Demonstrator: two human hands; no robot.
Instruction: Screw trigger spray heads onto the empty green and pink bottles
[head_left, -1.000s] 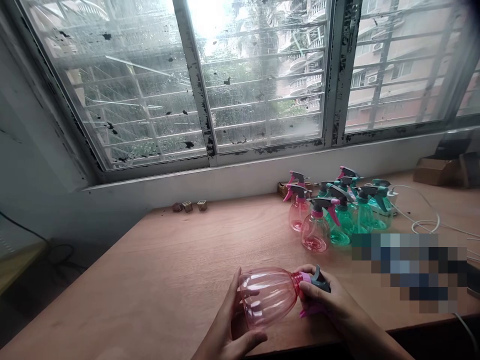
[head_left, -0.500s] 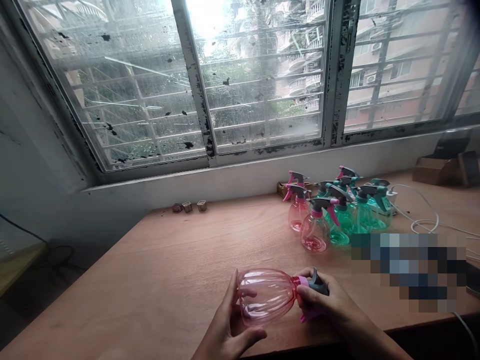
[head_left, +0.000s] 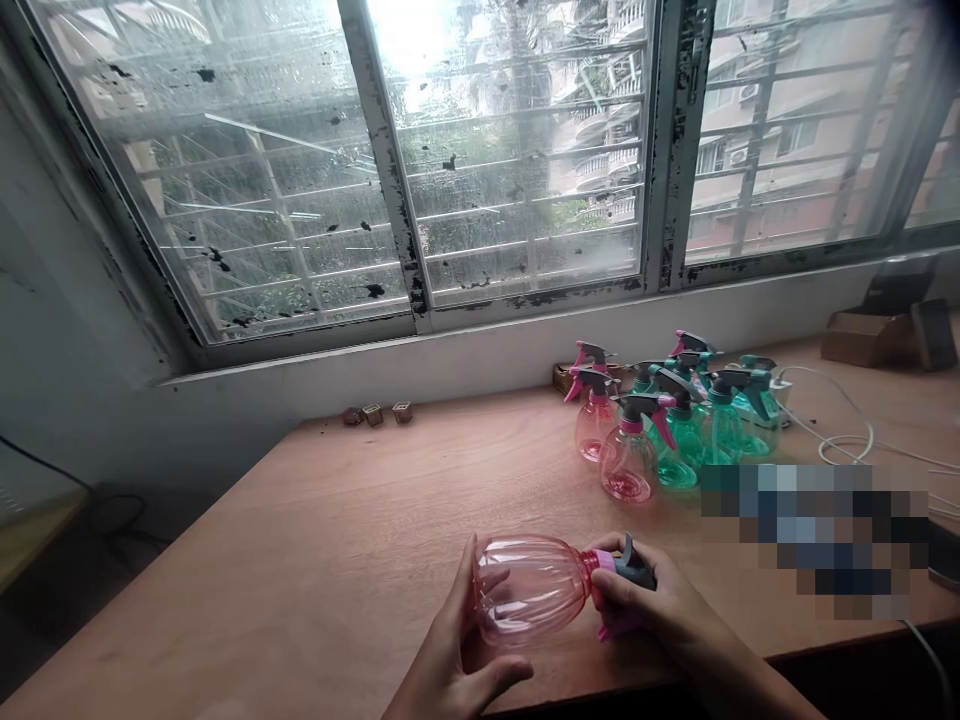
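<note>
A clear pink spray bottle (head_left: 532, 590) lies on its side just above the table's near part, its base to the left and its grey-and-pink spray head (head_left: 634, 568) to the right. My right hand (head_left: 660, 595) is closed round the neck and spray head, thumb on the pink collar. My left hand (head_left: 469, 630) cups the bottle's base, with fingers showing through the clear plastic and the thumb held away from the side. The pink trigger hangs below my right hand, partly hidden.
Several pink and green spray bottles (head_left: 679, 430) stand upright at the back right. Three small cubes (head_left: 373, 414) sit near the table's far left edge. White cables (head_left: 847, 440), a cardboard box (head_left: 866, 338) and a blurred-out patch are on the right. Windows rise behind.
</note>
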